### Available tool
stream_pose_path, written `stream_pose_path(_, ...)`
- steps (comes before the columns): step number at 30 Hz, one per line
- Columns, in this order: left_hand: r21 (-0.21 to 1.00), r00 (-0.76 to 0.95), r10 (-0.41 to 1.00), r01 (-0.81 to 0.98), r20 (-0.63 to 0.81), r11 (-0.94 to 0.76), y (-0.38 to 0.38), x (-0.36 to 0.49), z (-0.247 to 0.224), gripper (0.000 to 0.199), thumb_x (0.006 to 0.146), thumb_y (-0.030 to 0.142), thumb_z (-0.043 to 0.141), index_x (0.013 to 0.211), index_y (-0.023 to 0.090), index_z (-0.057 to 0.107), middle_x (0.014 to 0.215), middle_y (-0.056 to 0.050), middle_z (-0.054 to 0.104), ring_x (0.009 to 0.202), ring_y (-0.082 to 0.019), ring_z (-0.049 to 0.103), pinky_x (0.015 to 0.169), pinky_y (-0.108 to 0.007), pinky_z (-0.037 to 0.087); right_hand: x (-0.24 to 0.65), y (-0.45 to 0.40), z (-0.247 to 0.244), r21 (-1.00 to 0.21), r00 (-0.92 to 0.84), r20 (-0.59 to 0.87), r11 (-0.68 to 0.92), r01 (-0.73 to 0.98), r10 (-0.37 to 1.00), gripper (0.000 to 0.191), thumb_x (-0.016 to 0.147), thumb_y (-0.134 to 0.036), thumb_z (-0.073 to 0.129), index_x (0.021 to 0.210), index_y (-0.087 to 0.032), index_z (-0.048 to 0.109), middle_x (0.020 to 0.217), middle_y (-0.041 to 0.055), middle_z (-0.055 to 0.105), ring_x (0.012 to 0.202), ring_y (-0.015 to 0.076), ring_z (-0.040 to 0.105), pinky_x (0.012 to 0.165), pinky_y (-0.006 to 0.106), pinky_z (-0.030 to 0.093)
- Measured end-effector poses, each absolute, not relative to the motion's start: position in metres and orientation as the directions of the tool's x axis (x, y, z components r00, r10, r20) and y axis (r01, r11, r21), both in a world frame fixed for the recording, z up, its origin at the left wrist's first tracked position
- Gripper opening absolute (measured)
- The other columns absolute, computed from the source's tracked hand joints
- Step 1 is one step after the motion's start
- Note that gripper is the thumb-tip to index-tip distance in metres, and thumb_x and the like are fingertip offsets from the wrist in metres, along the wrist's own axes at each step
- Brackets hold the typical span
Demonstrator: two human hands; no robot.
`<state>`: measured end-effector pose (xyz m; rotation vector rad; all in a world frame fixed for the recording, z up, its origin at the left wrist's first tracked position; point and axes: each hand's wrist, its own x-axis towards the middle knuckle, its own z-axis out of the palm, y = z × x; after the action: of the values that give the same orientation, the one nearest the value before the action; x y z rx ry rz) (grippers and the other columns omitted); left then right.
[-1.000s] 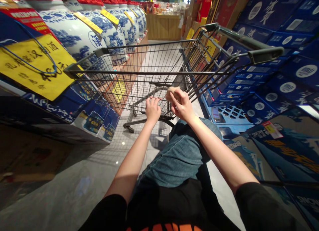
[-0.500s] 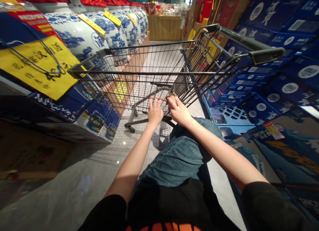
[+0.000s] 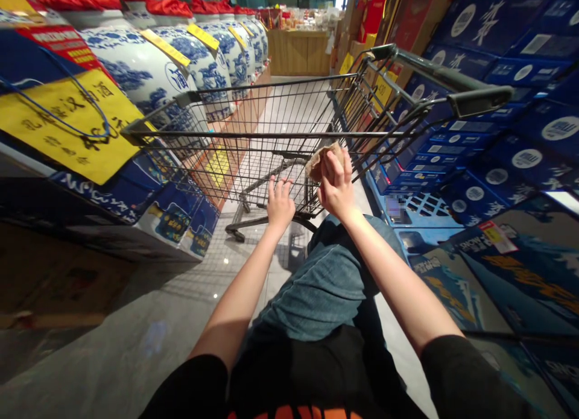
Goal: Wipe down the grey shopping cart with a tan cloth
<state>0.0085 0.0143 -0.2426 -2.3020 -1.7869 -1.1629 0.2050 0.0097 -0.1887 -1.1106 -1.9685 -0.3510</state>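
Observation:
My right hand (image 3: 338, 184) is closed on a crumpled beige cloth (image 3: 323, 160), held up against the wire side of a dark metal shopping cart (image 3: 271, 133). The fingers partly cover the cloth. Lower on the same wire side, my left hand (image 3: 281, 207) has its fingers stretched and spread, the tips at the wires. It holds no loose thing. The cart stands sideways before my bent knee, handle (image 3: 434, 69) to the right. I see no goods in its basket.
Blue-and-white jars (image 3: 131, 60) with red cloth tops line the left, behind gift boxes with a yellow price sign (image 3: 67, 123). Stacked blue cartons (image 3: 488, 129) and a blue plastic pallet (image 3: 423, 217) flank the right. A wooden counter (image 3: 298, 52) closes the aisle's far end.
My right hand has moved up and slightly right along the wires, and more of the beige cloth shows. My left hand stays in about the same place.

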Motion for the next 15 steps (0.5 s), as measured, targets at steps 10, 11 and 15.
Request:
stream_pose_path(10,0.437,0.058,0.841,0.834,0.538,-0.337,0.015,0.010,-0.243,0.058,0.088,0.004,0.048,0.145,0.013,0.058,0.155,-0.017,0.054,0.162,-0.033,0.023,0.133,-0.055,0.028,0.180,0.019,-0.211,0.025,-0.618,0.492,0.700,0.714,0.613,0.053,0.095,-0.010,0.048,0.147,-0.005,0.060,0.167,0.0174,0.041,0.165,0.0308,0.015,0.137,0.051,0.019)
stream_pose_path(11,0.433,0.063,0.840,0.835,0.539,-0.341,0.015,0.009,-0.243,0.058,0.088,0.005,0.048,0.145,0.014,0.058,0.155,-0.016,0.054,0.162,-0.033,0.023,0.133,-0.054,0.028,0.182,0.020,-0.209,0.027,-0.593,0.522,0.684,0.729,0.612,0.055,0.095,-0.010,0.049,0.149,-0.005,0.057,0.169,0.0174,0.039,0.165,0.0315,0.013,0.137,0.053,0.018)
stream_pose_path(15,0.419,0.093,0.838,0.833,0.537,-0.361,0.014,0.006,-0.242,0.058,0.088,0.006,0.048,0.145,0.014,0.058,0.156,-0.015,0.054,0.162,-0.033,0.023,0.133,-0.053,0.028,0.184,0.020,-0.206,-0.006,-0.509,0.601,0.640,0.768,0.616,0.061,0.093,-0.012,0.053,0.154,-0.005,0.052,0.171,0.0171,0.035,0.165,0.0339,0.007,0.137,0.056,0.014)
